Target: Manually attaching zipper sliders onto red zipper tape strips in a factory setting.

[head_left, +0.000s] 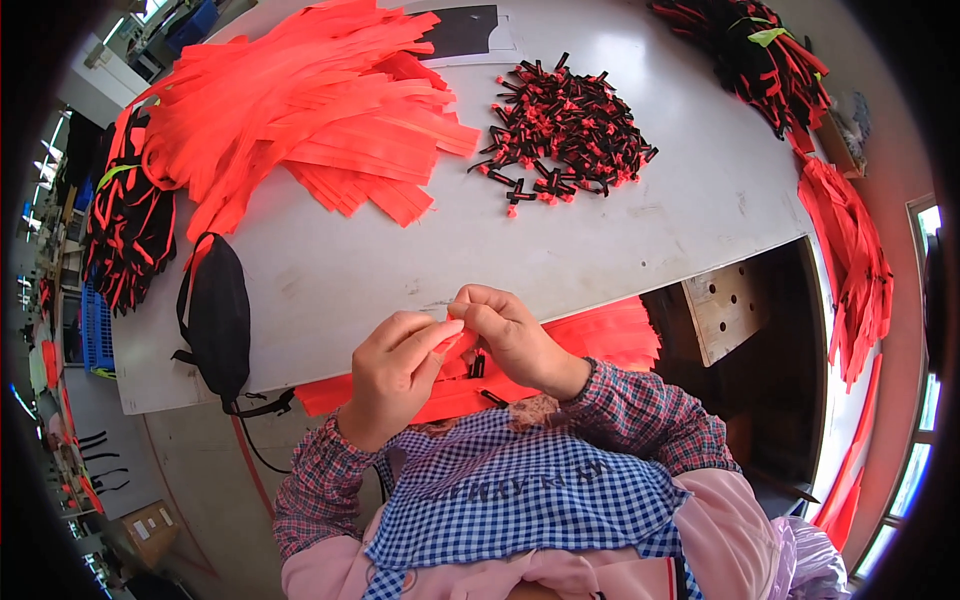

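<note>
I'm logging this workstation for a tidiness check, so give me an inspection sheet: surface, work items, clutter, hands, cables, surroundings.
Surface: white table, scuffed with dark marks.
Work items: large pile of red-orange strips; to its right, a heap of small black-and-red pieces; more flat strips below the near edge.
Clutter: black pouch at the table's left; dark sheet at the far side.
Hands: left hand and right hand pinch a small red-orange piece between their fingers.
Cables: thin black cord below the pouch; whether it is electrical cannot be told.
Surroundings: blue basket and cardboard box at left.
</note>
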Action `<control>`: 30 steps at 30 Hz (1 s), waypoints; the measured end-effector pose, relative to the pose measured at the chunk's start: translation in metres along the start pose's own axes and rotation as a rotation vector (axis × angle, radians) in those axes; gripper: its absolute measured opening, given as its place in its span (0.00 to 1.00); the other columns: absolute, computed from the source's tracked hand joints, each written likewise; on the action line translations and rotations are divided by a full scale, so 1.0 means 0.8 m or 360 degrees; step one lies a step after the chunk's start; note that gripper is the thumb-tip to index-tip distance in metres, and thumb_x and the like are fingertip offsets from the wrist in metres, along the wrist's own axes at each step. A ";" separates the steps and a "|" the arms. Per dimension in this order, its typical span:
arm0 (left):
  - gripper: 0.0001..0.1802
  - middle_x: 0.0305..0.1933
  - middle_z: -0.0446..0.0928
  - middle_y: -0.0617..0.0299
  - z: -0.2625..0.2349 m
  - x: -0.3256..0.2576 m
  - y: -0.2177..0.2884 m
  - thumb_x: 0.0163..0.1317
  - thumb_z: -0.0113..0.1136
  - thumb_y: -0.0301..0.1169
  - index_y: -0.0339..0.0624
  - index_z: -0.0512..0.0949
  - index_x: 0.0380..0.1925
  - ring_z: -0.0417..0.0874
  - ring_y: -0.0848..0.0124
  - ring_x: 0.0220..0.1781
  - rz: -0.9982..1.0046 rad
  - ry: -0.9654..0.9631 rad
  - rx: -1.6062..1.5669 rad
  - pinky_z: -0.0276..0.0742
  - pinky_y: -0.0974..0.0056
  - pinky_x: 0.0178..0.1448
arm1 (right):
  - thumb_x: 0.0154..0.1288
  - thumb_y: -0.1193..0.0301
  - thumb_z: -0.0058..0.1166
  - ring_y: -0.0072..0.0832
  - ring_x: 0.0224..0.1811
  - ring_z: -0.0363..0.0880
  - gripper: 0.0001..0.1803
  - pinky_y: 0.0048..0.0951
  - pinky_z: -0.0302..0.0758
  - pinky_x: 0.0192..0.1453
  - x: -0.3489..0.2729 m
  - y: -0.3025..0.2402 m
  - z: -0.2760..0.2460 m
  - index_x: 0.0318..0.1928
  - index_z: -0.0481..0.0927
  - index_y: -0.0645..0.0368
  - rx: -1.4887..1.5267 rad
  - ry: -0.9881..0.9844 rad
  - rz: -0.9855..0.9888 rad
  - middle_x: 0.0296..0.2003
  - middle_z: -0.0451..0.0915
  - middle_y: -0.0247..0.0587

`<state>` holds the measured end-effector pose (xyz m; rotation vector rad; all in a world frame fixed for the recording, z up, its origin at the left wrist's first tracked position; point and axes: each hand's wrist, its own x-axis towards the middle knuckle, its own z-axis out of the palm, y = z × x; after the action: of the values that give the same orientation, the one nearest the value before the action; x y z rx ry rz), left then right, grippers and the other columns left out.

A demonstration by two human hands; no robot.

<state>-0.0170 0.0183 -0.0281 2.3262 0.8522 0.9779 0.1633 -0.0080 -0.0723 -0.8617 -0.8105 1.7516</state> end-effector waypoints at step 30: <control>0.09 0.41 0.78 0.59 -0.006 0.022 0.022 0.63 0.64 0.20 0.34 0.82 0.43 0.82 0.70 0.39 -0.0356 0.0062 -0.0290 0.78 0.68 0.42 | 0.72 0.73 0.57 0.17 0.44 0.80 0.08 0.23 0.78 0.46 -0.034 -0.065 -0.017 0.49 0.81 0.62 -0.0238 -0.0098 -0.0539 0.41 0.82 0.31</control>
<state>-0.0047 0.0192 -0.0063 2.0163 0.9719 0.9638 0.2064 -0.0170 -0.0313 -0.7212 -1.0724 1.4383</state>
